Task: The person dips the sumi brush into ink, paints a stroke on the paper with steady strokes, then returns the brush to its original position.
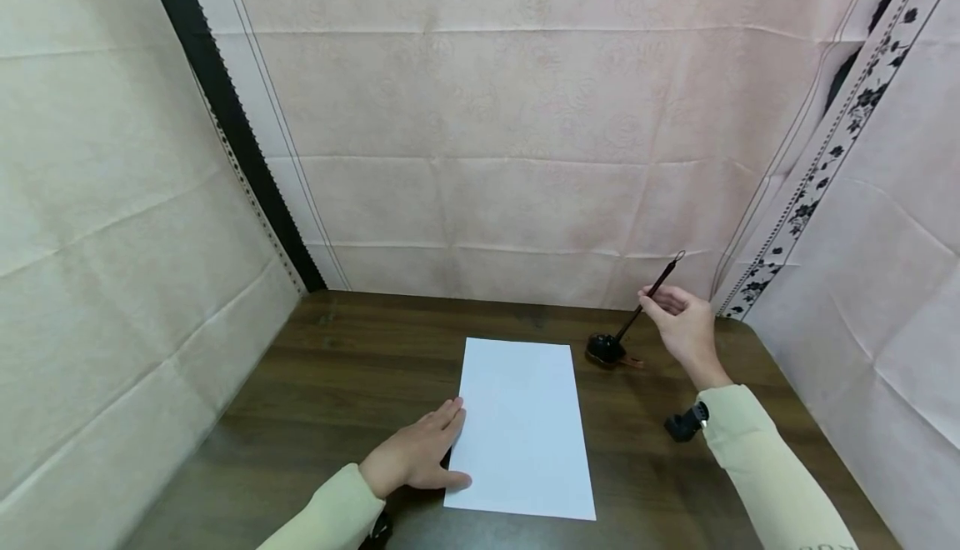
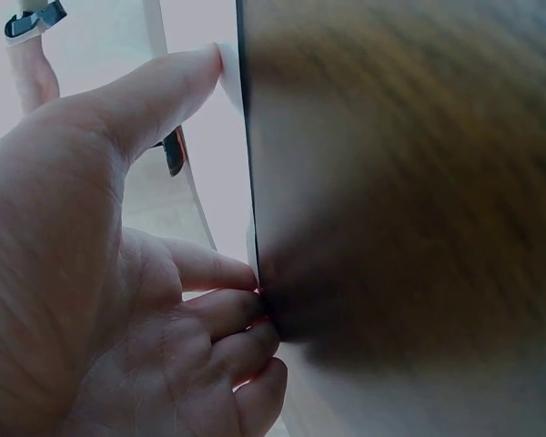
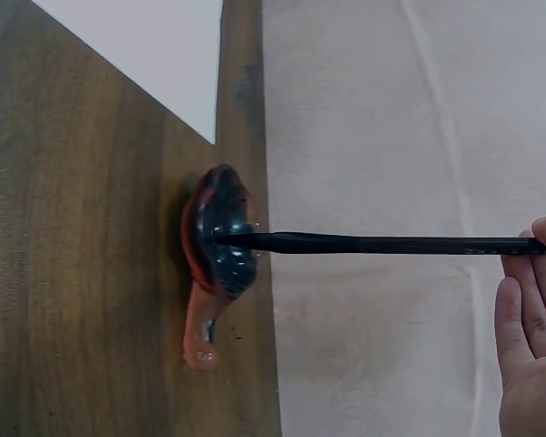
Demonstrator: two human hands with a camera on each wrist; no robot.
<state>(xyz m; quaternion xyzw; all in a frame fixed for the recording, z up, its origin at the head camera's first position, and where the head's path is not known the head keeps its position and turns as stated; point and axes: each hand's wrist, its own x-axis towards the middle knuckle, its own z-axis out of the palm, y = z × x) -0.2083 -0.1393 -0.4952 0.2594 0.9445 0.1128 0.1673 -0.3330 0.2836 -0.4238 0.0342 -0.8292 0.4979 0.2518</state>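
Observation:
My right hand pinches a dark calligraphy brush high on its handle, below the hanging loop at its top. The brush leans, its lower end down in a small black ink dish. In the right wrist view the dish shows a wet, shiny inside and a reddish-brown stem. A white sheet of paper lies left of the dish. Along the paper's left edge rests my left hand, its fingertips and thumb touching the sheet. The brush tip is hidden in the dish.
Everything lies on a dark brown wooden table. Pale cloth hangs behind the table's back edge, and more cloth encloses the left and right sides. A dark wrist camera sits below my right wrist.

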